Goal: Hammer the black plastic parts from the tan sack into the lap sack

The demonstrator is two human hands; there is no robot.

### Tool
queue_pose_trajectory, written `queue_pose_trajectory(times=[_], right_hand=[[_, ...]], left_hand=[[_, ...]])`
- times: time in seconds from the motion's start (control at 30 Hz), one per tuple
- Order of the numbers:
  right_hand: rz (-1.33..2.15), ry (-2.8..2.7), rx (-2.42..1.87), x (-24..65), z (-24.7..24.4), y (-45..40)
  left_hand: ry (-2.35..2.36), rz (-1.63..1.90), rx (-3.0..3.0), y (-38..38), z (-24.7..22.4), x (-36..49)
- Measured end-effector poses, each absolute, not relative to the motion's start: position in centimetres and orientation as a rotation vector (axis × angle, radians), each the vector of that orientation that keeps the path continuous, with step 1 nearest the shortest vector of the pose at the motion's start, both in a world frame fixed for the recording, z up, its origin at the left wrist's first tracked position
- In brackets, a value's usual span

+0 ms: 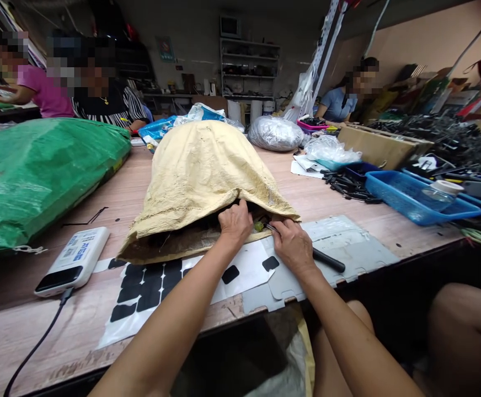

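The wide, pale-yellow woven sack (207,171) lies on the wood-patterned bench (87,309), its bulk toward 11 o'clock from the view's centre, mouth facing 6 o'clock. That mouth gapes, so the opening looks done; the sack is bulky, and much of its load seems to remain inside, though the dark interior hides how much.

The left hand (237,221) is curled in the mouth, just under the peak of its upper edge; its fingertips are hidden, so I cannot tell what its grip is on. The right hand (293,242), toward 4 o'clock, has its grip closed around a black rod-shaped handle (330,261), with a thin metallic tip at the fingertips, probably the same tool.

Toward 8 o'clock, the white sheet (120,328) has many black rounded squares (149,300) in place; bare patches suggest some are off.

As for writing, the white, rounded box-shaped device (77,253), between 8 and 9 o'clock, carries blue characters, too blurred to read surely. I can make out no brand.
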State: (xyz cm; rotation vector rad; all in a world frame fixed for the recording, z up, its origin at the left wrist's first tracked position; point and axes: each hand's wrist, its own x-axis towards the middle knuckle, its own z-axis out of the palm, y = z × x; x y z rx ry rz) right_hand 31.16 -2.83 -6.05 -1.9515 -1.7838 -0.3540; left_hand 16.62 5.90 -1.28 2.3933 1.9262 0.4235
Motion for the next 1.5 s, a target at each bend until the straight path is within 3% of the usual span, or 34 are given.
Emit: queue_pose_trajectory(times=[0.83, 1.17, 1.5], right_hand=[[-0.324, -1.777, -1.966, 31.0, -5.8, -2.9], [-0.36, -1.782, -1.963, 31.0, -6.0, -2.9], [-0.376, -1.793, -1.933, 31.3, -6.3, -2.8]], left_hand=[[1.925, 0.395, 2.331, 5.3, -0.9, 14.8], [1.249, 0.467, 2.437, -1.0, -1.9, 7.8], [1.072, 0.744, 2.289, -1.3, -4.9, 6.7]])
